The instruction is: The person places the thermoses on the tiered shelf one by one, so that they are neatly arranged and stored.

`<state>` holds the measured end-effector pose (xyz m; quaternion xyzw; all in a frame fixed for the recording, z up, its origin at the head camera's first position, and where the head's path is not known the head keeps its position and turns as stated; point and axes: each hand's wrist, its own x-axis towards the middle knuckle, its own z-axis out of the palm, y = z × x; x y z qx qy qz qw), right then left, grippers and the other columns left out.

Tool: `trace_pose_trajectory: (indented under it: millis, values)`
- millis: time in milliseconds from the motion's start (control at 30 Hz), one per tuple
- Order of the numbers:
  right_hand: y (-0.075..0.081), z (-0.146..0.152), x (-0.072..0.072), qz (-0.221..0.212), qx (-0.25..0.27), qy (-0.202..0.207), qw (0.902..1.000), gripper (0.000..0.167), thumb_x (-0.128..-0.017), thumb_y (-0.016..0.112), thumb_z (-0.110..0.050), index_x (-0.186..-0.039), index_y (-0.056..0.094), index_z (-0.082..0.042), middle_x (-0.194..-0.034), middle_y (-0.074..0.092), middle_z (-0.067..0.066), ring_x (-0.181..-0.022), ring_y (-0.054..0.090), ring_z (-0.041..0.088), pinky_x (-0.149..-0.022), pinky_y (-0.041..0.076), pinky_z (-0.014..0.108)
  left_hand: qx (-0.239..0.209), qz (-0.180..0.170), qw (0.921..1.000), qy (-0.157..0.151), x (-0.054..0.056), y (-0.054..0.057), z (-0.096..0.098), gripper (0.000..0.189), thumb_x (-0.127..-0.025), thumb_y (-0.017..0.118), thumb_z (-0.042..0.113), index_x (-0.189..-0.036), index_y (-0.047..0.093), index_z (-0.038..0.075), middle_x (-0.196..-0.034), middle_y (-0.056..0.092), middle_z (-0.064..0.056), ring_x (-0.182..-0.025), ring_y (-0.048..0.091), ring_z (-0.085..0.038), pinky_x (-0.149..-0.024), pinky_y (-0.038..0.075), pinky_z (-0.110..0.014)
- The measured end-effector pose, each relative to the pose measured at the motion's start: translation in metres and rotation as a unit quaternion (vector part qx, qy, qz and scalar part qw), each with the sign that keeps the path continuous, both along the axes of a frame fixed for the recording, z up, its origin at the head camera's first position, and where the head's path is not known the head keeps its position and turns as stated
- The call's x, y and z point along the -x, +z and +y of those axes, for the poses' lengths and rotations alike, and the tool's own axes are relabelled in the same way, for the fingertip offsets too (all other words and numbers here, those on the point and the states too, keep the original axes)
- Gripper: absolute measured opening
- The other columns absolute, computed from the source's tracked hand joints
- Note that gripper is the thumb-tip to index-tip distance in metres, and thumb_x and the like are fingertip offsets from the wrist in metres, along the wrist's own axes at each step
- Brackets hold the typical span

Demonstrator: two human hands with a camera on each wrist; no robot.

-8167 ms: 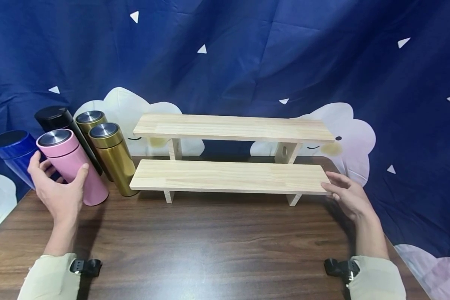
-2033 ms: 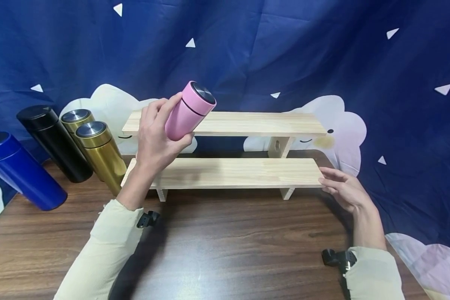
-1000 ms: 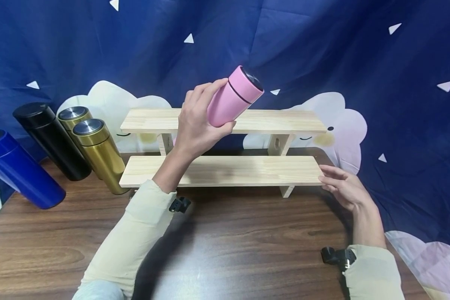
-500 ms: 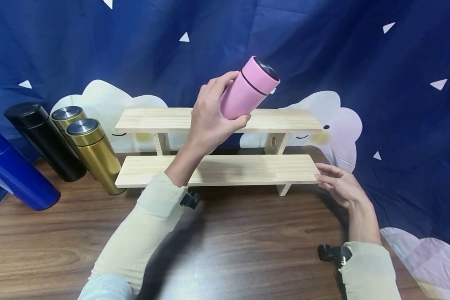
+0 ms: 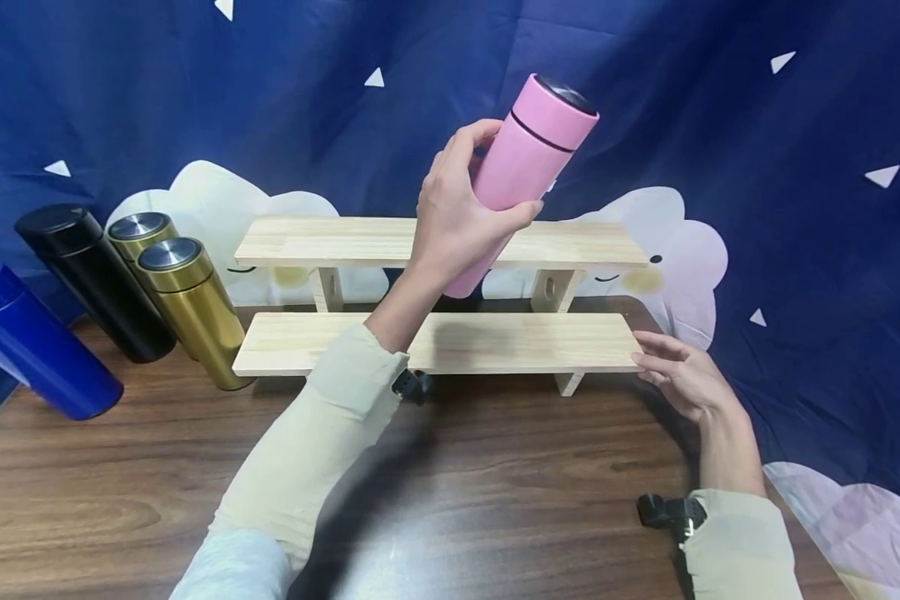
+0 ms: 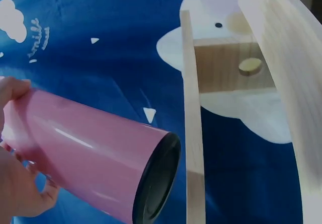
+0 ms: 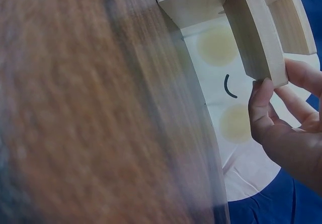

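Note:
My left hand [image 5: 453,204] grips a pink thermos bottle [image 5: 532,150] with a black band and a dark, shiny lid top. The bottle is raised and leans to the right, overlapping the upper board [image 5: 300,242] of a two-tier wooden rack in the head view. Its black base [image 6: 158,181] faces that board in the left wrist view, with a gap between them. At the rack's right end, my right hand [image 5: 686,375] pinches the end of the lower board [image 5: 540,342]; the thumb [image 7: 261,108] is under the corner, with fingers on the other side.
Left of the rack stand a blue bottle [image 5: 41,350], a black bottle [image 5: 108,292] and two gold bottles, the front gold bottle [image 5: 195,308] close to the lower board's end. A blue curtain [image 5: 435,50] with cloud prints hangs behind the brown wooden table [image 5: 510,492].
My left hand has lifted the pink thermos bottle off the table at left and carried it right, over the rack. Lately it rose further and tipped more upright. My right hand stays at the board's end.

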<state>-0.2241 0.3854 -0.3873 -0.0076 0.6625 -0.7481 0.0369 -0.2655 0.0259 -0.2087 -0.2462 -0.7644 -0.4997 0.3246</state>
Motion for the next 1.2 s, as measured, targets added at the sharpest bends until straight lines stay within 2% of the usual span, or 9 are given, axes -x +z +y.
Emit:
trace_pose_trajectory:
  millis: [133, 267, 567, 700, 867, 1000, 1200]
  values:
    - [0.000, 0.000, -0.001, -0.006, -0.005, -0.005, 1.0000, 0.031, -0.094, 0.064, 0.007, -0.110, 0.072, -0.019, -0.106, 0.066, -0.004, -0.089, 0.067, 0.009, -0.075, 0.053, 0.022, -0.039, -0.019, 0.9989, -0.018, 0.006, 0.004, 0.007, 0.078, -0.071, 0.090, 0.026, -0.138, 0.054, 0.010, -0.122, 0.062, -0.002, -0.102, 0.055, -0.012, -0.084, 0.043, -0.026]
    - [-0.003, 0.001, -0.006, -0.012, -0.007, -0.009, 0.9999, 0.033, -0.094, 0.063, 0.007, -0.108, 0.073, -0.021, -0.105, 0.067, -0.004, -0.088, 0.067, 0.009, -0.074, 0.053, 0.022, -0.071, -0.037, 0.9961, -0.038, 0.012, 0.003, 0.013, 0.078, -0.071, 0.090, 0.023, -0.138, 0.053, 0.008, -0.123, 0.063, -0.003, -0.101, 0.057, -0.013, -0.081, 0.045, -0.026]
    - [-0.003, 0.000, -0.006, -0.004, 0.003, -0.001, 1.0000, 0.033, -0.095, 0.062, 0.008, -0.109, 0.073, -0.020, -0.105, 0.066, -0.002, -0.088, 0.067, 0.009, -0.075, 0.052, 0.022, -0.109, -0.058, 0.9915, -0.041, 0.025, 0.003, 0.024, 0.076, -0.073, 0.090, 0.022, -0.137, 0.051, 0.008, -0.125, 0.062, -0.003, -0.106, 0.058, -0.013, -0.083, 0.047, -0.025]
    - [0.000, -0.001, -0.004, 0.001, 0.005, 0.003, 1.0000, 0.034, -0.094, 0.062, 0.009, -0.108, 0.074, -0.019, -0.105, 0.067, -0.003, -0.088, 0.067, 0.009, -0.074, 0.052, 0.023, -0.109, -0.069, 0.9912, -0.030, 0.030, 0.010, 0.029, 0.075, -0.074, 0.089, 0.025, -0.136, 0.051, 0.011, -0.123, 0.062, 0.000, -0.106, 0.057, -0.009, -0.083, 0.046, -0.023]
    - [-0.001, 0.000, -0.004, 0.005, 0.005, 0.002, 1.0000, 0.034, -0.094, 0.062, 0.009, -0.109, 0.074, -0.019, -0.105, 0.068, -0.003, -0.088, 0.067, 0.009, -0.075, 0.053, 0.023, -0.123, -0.104, 0.9868, -0.016, 0.038, 0.017, 0.036, 0.073, -0.073, 0.090, 0.027, -0.133, 0.051, 0.013, -0.121, 0.063, 0.002, -0.105, 0.058, -0.007, -0.082, 0.046, -0.022]
    - [-0.001, 0.000, -0.005, 0.001, 0.004, -0.001, 1.0000, 0.033, -0.094, 0.063, 0.009, -0.108, 0.074, -0.019, -0.104, 0.068, -0.003, -0.088, 0.067, 0.009, -0.075, 0.053, 0.023, -0.132, -0.112, 0.9849, -0.008, 0.045, 0.020, 0.040, 0.071, -0.074, 0.090, 0.027, -0.131, 0.050, 0.011, -0.122, 0.063, 0.001, -0.107, 0.059, -0.007, -0.083, 0.046, -0.021]
    - [0.000, 0.000, -0.003, -0.002, -0.005, -0.002, 1.0000, 0.032, -0.095, 0.063, 0.007, -0.111, 0.072, -0.019, -0.106, 0.067, -0.003, -0.089, 0.068, 0.009, -0.075, 0.052, 0.022, -0.114, -0.126, 0.9854, 0.013, 0.056, 0.023, 0.044, 0.070, -0.074, 0.090, 0.029, -0.129, 0.049, 0.012, -0.121, 0.062, 0.001, -0.105, 0.059, -0.009, -0.082, 0.045, -0.021]
